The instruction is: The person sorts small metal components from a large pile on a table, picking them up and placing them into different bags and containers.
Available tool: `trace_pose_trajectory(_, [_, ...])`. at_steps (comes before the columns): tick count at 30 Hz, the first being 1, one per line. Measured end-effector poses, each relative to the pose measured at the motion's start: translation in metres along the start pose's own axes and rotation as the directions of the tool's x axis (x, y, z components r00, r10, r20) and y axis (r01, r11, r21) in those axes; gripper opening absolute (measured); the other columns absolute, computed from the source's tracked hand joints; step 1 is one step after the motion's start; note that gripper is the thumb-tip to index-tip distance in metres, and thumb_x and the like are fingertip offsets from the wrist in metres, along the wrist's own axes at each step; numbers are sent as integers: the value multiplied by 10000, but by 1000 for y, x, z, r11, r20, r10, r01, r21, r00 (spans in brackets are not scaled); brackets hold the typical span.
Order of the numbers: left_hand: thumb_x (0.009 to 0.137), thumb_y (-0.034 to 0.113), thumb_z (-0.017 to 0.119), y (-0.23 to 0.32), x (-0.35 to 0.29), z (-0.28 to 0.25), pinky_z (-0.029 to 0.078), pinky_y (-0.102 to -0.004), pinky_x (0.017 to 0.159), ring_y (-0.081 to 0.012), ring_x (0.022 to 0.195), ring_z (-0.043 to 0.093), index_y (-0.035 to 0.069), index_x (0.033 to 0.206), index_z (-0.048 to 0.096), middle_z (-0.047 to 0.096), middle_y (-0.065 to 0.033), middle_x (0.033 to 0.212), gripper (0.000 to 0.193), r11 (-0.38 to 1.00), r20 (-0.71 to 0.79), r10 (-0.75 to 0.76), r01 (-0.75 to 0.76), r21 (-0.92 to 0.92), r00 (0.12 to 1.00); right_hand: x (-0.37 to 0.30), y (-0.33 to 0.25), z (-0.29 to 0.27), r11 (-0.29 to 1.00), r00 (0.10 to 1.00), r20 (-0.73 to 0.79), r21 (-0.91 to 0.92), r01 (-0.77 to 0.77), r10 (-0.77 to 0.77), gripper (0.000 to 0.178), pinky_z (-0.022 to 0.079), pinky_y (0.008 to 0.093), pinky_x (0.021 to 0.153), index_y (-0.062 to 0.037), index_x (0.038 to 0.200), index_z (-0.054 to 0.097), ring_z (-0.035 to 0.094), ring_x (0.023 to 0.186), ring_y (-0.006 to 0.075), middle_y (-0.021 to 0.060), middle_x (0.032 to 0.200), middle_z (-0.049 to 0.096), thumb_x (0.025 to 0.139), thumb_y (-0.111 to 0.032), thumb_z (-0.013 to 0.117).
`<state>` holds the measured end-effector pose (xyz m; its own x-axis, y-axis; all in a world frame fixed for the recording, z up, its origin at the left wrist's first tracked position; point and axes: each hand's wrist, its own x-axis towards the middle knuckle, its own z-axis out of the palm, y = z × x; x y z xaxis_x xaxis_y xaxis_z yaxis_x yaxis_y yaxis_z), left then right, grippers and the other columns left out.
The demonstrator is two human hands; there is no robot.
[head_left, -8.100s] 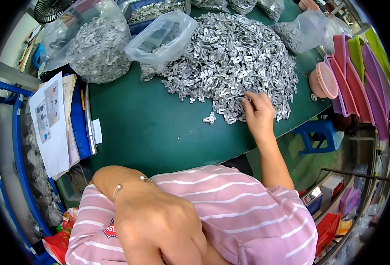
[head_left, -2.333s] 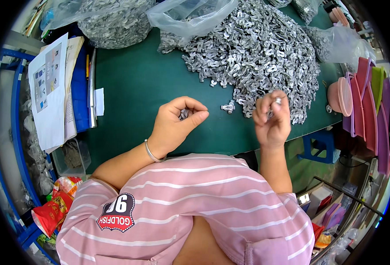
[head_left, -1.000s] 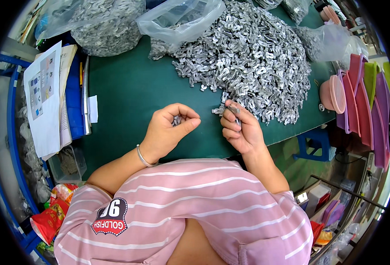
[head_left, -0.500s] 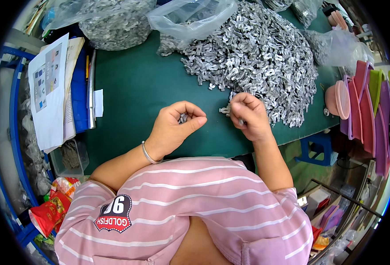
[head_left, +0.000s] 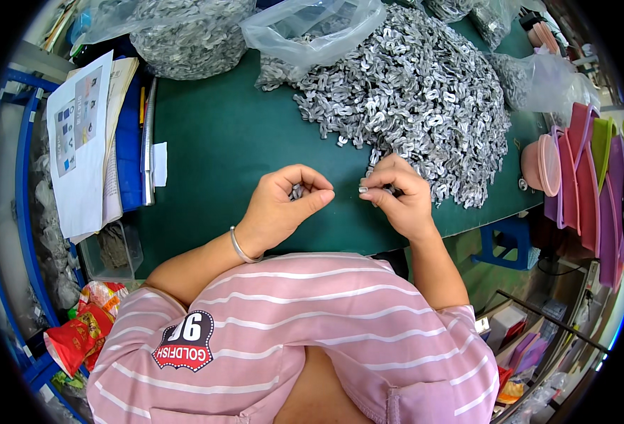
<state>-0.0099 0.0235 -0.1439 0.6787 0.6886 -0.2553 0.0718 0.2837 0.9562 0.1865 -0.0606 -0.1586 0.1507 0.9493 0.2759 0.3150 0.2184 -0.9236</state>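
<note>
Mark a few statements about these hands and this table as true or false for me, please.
1. The bare left hand holds small grey metal-looking pieces. True.
2. A shiny silver-coloured bangle circles the right wrist. False: it is on the left.
3. A large heap of similar grey pieces lies on the flat green tabletop. True.
4. The bare right hand is touching the left hand. False: a gap separates them.
5. A blue plastic stool stands at the view's left. False: at its right.
</note>
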Motion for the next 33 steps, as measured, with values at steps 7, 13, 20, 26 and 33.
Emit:
trace_pose_trajectory(7, [795, 73, 664, 1, 0, 0, 342, -147, 506, -4, 581, 430, 19, 863, 606, 556, 34, 730, 104, 999, 1, -37, 37, -9, 999, -5, -5, 15, 334, 900, 129, 899, -283, 415, 259, 294, 162, 406, -37, 1136, 496, 391, 549, 55, 57, 784, 509, 881, -67, 531])
trace_pose_trajectory(13, [815, 62, 633, 1, 1, 0, 287, -154, 442, -8, 554, 392, 11, 889, 584, 532, 17, 717, 102, 992, 36, -96, 99, -74, 995, -7, 2, 15, -300, 789, 373, 921, -250, 487, 162, 275, 180, 368, -6, 1036, 504, 346, 510, 68, 62, 768, 473, 921, -102, 443])
trace_pose_trajectory(20, [885, 146, 554, -17, 8, -6, 320, -169, 427, -43, 547, 442, 4, 951, 567, 563, -45, 748, 157, 788, 291, -269, 384, -482, 918, -4, -5, 14, -328, 767, 390, 912, -246, 509, 175, 279, 191, 363, 1, 1028, 499, 349, 502, 78, 65, 751, 473, 929, -113, 409])
trace_pose_trajectory(26, [916, 484, 370, -27, 16, -3, 506, -422, 808, -255, 914, 608, 46, 1086, 536, 596, -95, 972, 498, 433, 561, -354, 663, -611, 748, 7, -23, 54, 686, 885, 6, 629, -365, 466, 81, 437, 233, 540, -29, 921, 494, 516, 620, 140, 75, 794, 535, 905, -101, 459])
trace_pose_trajectory(33, [873, 328, 530, -36, 22, -12, 482, -237, 503, -164, 737, 614, 90, 931, 583, 610, -40, 817, 251, 432, 506, -346, 612, -662, 790, 17, -36, 43, 998, 987, 151, 17, -53, 49, 120, 437, 262, 770, 13, 936, 565, 560, 854, 173, 109, 938, 582, 872, -14, 468])
